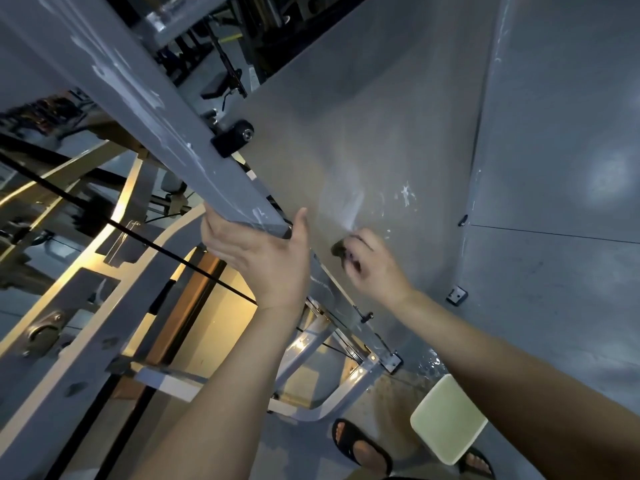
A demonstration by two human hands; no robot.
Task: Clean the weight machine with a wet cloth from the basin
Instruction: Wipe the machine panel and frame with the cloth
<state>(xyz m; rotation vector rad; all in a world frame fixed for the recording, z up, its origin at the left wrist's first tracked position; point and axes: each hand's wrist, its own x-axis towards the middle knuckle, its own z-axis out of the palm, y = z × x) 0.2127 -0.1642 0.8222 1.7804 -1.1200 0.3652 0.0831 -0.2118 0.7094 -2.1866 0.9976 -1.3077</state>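
Now right hand (pixel 369 259) is pressing a clutched cloth (pixel 341 250) to the panel (pixel 381 133), left hand (pixel 266 252) is gripping a beam (pixel 156 109); nearby smears (pixel 405 195) probably come next.

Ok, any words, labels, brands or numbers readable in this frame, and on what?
None can be read.
Beam gripped by the left hand: only white smears.
Panel under the right hand and its cloth: streaks, no print.
Background gear: too blurred to tell.
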